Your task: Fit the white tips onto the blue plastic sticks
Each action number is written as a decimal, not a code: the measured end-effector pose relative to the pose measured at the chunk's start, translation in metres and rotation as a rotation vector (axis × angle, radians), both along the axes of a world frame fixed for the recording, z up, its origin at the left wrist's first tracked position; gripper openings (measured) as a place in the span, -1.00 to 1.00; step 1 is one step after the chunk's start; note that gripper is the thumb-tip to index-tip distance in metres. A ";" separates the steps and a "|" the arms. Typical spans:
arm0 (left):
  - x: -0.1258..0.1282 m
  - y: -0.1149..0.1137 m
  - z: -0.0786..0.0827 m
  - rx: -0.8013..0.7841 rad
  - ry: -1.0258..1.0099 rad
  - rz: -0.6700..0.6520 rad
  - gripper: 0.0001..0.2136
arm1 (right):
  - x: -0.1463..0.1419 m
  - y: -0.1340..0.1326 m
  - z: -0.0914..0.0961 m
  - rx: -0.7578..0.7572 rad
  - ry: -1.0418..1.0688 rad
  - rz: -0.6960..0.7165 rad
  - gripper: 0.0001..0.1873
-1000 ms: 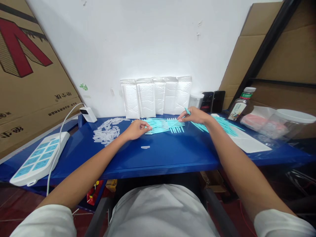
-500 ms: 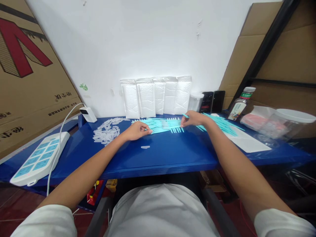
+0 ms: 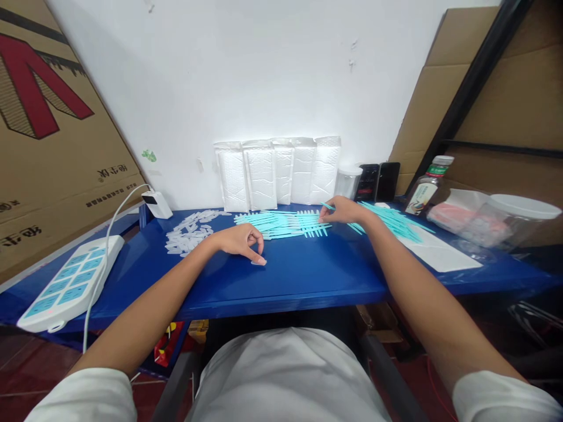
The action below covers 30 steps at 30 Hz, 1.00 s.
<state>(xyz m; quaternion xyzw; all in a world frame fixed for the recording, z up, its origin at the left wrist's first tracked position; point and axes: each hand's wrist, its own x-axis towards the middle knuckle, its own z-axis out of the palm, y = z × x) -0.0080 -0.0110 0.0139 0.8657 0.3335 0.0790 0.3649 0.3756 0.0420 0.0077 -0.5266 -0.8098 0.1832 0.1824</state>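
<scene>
My left hand (image 3: 241, 241) hovers low over the blue table, its thumb apart from the curled fingers. The thumb tip is at a small clear plastic cap (image 3: 258, 263), partly covering it; whether it presses on it I cannot tell. My right hand (image 3: 345, 210) is closed in a pinch on a thin turquoise stick (image 3: 327, 206), whose end pokes out past the fingers. Between both hands lies a row of turquoise sticks (image 3: 272, 224), with pale clear caps showing along its middle and right part. Right of my right hand is a loose pile of turquoise sticks (image 3: 398, 221).
A heap of clear caps (image 3: 189, 233) lies left on the table (image 3: 290, 275). White padded envelopes (image 3: 259, 179) lean on the wall. A clear jar (image 3: 349, 183), phones (image 3: 387, 181), a bottle (image 3: 427, 186) and white paper (image 3: 444, 252) are right; a power strip (image 3: 73, 284) is left.
My left hand has left the turquoise sticks and come toward me, its thumb now at the lone clear cap. My right hand stays near the same place with a stick.
</scene>
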 end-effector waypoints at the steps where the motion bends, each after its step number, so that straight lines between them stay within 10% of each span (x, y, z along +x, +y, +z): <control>1: -0.001 0.001 -0.001 -0.010 0.011 -0.005 -0.66 | 0.000 0.000 0.001 0.012 0.010 -0.011 -0.58; 30: 0.009 0.003 -0.012 0.103 -0.072 0.130 -0.65 | -0.033 -0.010 -0.006 0.033 -0.069 0.081 -0.63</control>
